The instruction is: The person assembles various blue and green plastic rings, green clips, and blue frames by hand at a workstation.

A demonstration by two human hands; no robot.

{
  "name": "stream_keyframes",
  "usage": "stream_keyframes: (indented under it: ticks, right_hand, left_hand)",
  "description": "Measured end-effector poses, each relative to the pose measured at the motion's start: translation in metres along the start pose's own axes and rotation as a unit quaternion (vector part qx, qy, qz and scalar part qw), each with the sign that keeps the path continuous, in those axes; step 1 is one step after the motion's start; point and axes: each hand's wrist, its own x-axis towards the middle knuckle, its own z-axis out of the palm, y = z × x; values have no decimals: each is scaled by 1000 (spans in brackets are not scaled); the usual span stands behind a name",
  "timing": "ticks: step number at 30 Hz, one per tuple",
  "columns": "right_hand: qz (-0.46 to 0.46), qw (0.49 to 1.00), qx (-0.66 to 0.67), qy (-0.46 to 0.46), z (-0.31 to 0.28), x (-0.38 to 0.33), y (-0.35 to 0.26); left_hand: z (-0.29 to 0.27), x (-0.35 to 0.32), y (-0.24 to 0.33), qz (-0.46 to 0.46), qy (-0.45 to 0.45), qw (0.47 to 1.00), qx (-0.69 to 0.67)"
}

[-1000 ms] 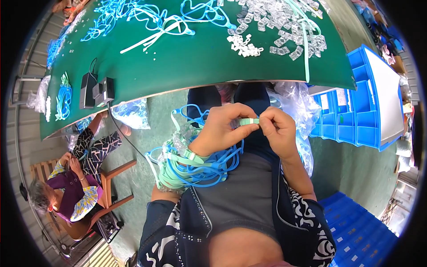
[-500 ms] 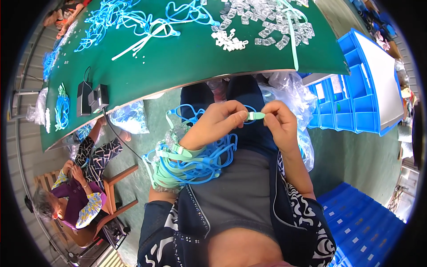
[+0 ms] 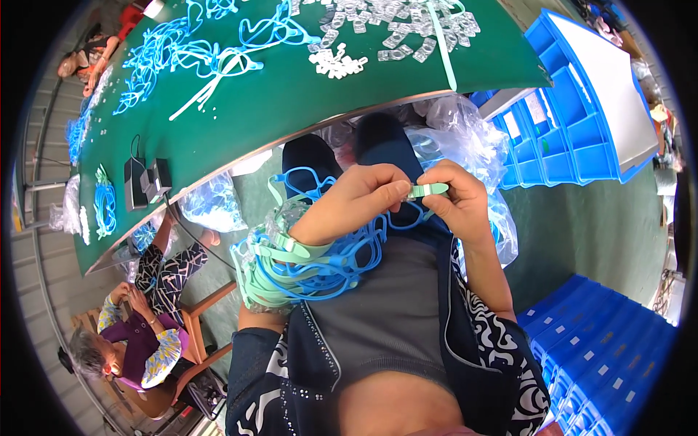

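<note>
Above my lap, my left hand pinches a pale green rubber strap between thumb and fingers. My right hand grips the same strap from the other side, and its rounded end points right along the fingers. A small whitish piece sits on the strap between the two hands; its detail is too small to make out. Around my left wrist and forearm hangs a thick bundle of blue and pale green straps, with clear plastic buckles among them. One blue loop dangles just below the hands.
The green table ahead holds tangled blue straps, clear buckles, small white parts and black boxes with a cable. Blue crates stand right, with more blue crates lower right. Another person sits at left.
The strap's rounded end now reaches farther right, in front of my right fingers. My right hand has closed in toward the left. The table has shifted left and up in the view.
</note>
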Motion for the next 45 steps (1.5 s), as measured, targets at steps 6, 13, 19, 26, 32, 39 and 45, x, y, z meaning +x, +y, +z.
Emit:
stream_keyframes:
  ticks: [6,13,19,26,32,39,45]
  right_hand:
    - [-21,998,62,12,-10,-9,4]
    - [16,998,68,1,-23,-13,-6]
    - [-94,969,-176,147,-25,-9,-5]
    - [1,998,-11,69,-4,-2,-10]
    - [-46,993,-74,-85,-8,-2,-22]
    - [98,988,116,32,-18,-34,8]
    - [237,943,160,-170,-54,-42,15]
  left_hand:
    - [14,6,0,24,-24,996,-77]
    - [20,15,1,10,-57,996,-61]
    - [25,36,-8,21,-22,988,-153]
    - [24,87,-32,16,-42,930,-364]
    - [28,135,-34,-14,-139,982,-126]
    - [35,183,-53,180,-97,914,351]
    - [80,174,-51,185,-103,914,347]
